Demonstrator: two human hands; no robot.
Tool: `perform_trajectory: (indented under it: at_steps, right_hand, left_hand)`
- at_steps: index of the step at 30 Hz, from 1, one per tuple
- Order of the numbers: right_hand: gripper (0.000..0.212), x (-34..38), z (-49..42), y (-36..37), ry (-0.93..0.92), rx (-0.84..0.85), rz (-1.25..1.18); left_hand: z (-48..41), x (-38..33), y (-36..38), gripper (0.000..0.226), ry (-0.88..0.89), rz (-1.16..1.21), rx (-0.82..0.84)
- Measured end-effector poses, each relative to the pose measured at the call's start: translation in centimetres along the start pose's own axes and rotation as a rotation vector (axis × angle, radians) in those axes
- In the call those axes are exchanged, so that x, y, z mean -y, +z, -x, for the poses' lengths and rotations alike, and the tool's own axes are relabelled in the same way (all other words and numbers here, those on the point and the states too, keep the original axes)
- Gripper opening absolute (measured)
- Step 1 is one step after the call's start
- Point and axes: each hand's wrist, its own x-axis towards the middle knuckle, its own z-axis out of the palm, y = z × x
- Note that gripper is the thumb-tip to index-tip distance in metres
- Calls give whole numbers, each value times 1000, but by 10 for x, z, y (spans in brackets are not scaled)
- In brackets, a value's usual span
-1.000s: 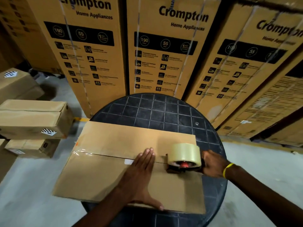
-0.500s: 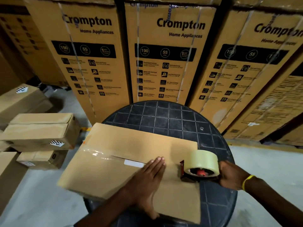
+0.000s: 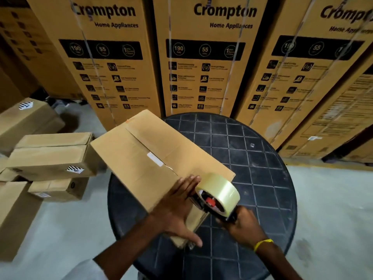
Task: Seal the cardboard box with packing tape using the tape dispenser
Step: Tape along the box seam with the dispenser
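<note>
Nearest: found right hand clenched round the handle of the dispenser, with a yellow band at the wrist. Noted a roll of clear tape mounted on it, red hub showing, and the dispenser's front set at the near end of the box. Cannot confirm blade contact or a tape tail there, being blurred and partly hidden.

Found left hand released and flat, palm down on the box top, touching the dispenser's front, thumb reaching past the near edge.

Located the box lying flat on the round dark table, skewed, with its far-left corner overhanging the rim. Noted a centre seam running lengthwise and a white label across it.

Judged light for its size: stiff along edges and corners, flaps likely to sag if pressed at the seam. Judged smooth board apt to slide or swivel on the table under the dispenser's pull, more so with that overhang. Advise pinning it with a flat palm beside the seam, not on it. Advise taking the dispenser by the handle only, well clear of the cutter.

Further off: small boxes stacked on the floor at left. Farthest: tall printed cartons standing behind the table.
</note>
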Motion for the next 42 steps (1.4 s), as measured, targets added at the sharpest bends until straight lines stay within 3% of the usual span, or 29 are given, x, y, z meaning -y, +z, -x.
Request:
perform_trajectory:
  at_steps: [3, 7, 20, 26, 31, 34, 37, 39, 42]
  right_hand:
    - [20, -2, 3, 4, -10, -30, 4]
    - [48, -8, 11, 0, 80, -50, 67]
    - [33, -73, 64, -10, 241, 19, 300]
    - [38, -85, 75, 0, 296, -55, 216]
    - [59, -89, 92, 4, 284, -122, 116]
    - [62, -87, 97, 3, 207, -212, 65]
    - [60, -84, 97, 0, 278, -200, 24]
    - [61, -83, 95, 2, 289, -137, 66]
    - [59, -83, 92, 5, 284, -114, 95]
  left_hand:
    - [-2, -2, 2, 130, -39, -29, -18]
    - [-3, -4, 5, 131, -97, -80, 30]
    - [-3, -1, 13, 135, -95, -100, -14]
    - [-7, -7, 17, 137, -136, -93, -10]
    - [-7, -9, 20, 138, -154, -84, -21]
    - [-6, -9, 20, 136, -150, -85, -41]
    - [-6, -9, 16, 135, -150, -100, 8]
    - [-8, -9, 9, 127, -125, -71, 53]
    - [-25, -22, -1, 80, 36, 94, 5]
